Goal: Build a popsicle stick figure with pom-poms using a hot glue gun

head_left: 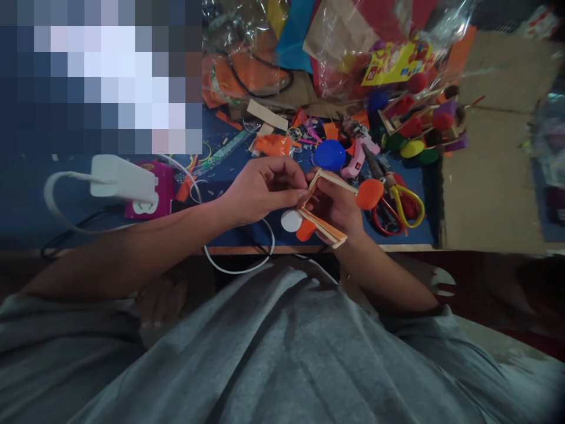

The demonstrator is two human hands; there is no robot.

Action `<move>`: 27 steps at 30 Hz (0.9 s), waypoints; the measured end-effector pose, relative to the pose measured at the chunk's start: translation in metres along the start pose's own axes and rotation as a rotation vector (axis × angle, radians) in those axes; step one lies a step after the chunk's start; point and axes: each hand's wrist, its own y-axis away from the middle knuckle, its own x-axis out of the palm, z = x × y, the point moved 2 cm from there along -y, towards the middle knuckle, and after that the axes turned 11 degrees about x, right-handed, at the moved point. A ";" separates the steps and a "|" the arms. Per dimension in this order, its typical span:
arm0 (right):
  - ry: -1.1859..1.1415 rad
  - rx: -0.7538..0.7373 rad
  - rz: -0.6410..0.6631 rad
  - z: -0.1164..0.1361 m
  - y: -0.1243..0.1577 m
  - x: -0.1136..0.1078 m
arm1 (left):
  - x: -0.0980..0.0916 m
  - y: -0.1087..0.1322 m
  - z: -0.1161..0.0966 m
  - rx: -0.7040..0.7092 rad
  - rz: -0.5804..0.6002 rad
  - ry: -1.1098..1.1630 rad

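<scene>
A small frame of pale craft sticks [324, 225] is held between my hands, just above the table's front edge. Round pieces are attached or close to it: an orange disc [369, 194] on the right, a white disc [292, 221] and another orange piece [305, 230] below. My right hand [339, 203] supports the frame from behind, its fingers partly hidden by the sticks. With thumb and fingertips closed, my left hand [276, 191] pinches at the frame's left end; whether something small is between those fingertips I cannot tell.
Scissors with red and yellow handles [408, 206], a pink glue gun [355, 158] and a blue lid [329, 155] lie beyond my hands. A white charger [119, 179] sits in a magenta socket block [163, 188], its cable looping forward. Cardboard [489, 176] covers the right side.
</scene>
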 end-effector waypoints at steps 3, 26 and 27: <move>-0.219 0.118 -0.011 -0.001 -0.002 0.004 | -0.001 0.000 0.004 0.001 -0.008 -0.004; 0.295 -0.534 0.079 0.021 0.020 -0.032 | -0.007 -0.005 0.003 -0.006 -0.188 0.066; 0.319 -0.552 0.082 0.021 0.021 -0.032 | -0.007 -0.005 0.003 -0.017 -0.179 0.062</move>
